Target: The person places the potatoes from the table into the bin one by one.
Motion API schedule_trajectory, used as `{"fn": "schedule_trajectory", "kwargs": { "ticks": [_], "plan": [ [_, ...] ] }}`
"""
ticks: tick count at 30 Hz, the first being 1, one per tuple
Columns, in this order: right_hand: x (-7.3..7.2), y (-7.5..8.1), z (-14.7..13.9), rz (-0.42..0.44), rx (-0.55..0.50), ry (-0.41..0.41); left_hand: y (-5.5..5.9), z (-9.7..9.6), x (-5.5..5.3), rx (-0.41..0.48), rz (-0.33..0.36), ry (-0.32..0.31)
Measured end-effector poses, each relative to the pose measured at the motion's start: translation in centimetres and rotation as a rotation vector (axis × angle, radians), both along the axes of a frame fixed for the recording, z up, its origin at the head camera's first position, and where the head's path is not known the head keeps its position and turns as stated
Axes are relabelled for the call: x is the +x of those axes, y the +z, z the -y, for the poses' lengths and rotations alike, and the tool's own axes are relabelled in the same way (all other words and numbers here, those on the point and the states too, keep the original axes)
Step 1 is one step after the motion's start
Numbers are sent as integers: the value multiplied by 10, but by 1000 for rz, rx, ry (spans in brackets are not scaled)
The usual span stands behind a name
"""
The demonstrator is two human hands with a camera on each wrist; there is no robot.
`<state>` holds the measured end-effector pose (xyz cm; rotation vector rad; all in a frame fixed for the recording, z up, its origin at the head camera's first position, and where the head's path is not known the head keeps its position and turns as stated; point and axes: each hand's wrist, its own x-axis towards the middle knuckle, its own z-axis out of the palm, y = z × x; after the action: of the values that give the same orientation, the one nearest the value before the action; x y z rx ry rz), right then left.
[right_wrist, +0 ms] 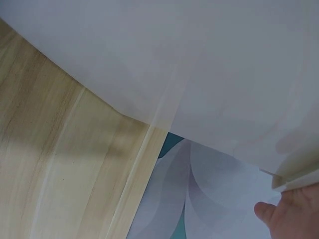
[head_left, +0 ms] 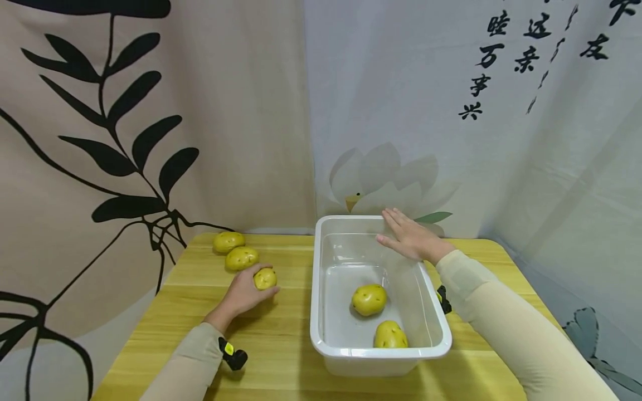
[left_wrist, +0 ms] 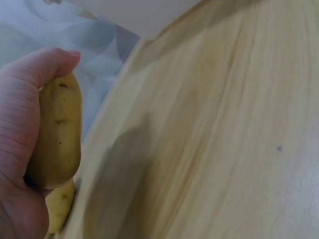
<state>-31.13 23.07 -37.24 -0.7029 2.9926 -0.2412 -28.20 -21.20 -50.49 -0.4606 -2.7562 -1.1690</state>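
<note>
My left hand (head_left: 243, 292) grips a yellow potato (head_left: 264, 278) between thumb and fingers, left of the white plastic bin (head_left: 316, 295). In the left wrist view that potato (left_wrist: 61, 129) appears in front of another potato (left_wrist: 60, 208). Two more potatoes lie beyond the hand, a nearer one (head_left: 242, 258) and a farther one (head_left: 228, 241). Inside the bin are a potato (head_left: 369, 299) near the middle and another (head_left: 390, 335) by the near wall. With its fingers extended, my right hand (head_left: 413, 238) rests on the bin's far right rim.
The wooden table (head_left: 271, 356) ends just behind the bin, where a printed curtain (head_left: 251, 122) hangs. Small dark devices are strapped at both wrists, the left device (head_left: 233, 356) showing more fully. Bare wood lies between the left hand and the bin.
</note>
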Motion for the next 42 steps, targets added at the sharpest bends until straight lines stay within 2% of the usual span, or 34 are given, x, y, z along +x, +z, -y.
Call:
{"fn": "schedule_trajectory", "kwargs": {
  "ticks": [5, 11, 17, 23, 30, 42],
  "plan": [
    [-2, -1, -1, -7, 19, 1, 10, -4, 3, 43, 19, 1],
    [2, 4, 0, 7, 13, 1, 24, -10, 9, 96, 4, -18],
    [0, 2, 0, -1, 4, 3, 40, -16, 15, 150, -23, -37],
    [-4, -4, -3, -4, 6, 0, 54, -24, 18, 198, -80, -90],
    [-6, -7, -5, -1, 2, -10, 67, -32, 23, 217, -105, -141],
    [0, -3, -3, -12, -23, 8, 89, -44, 33, 246, -97, -226]
  ]
}}
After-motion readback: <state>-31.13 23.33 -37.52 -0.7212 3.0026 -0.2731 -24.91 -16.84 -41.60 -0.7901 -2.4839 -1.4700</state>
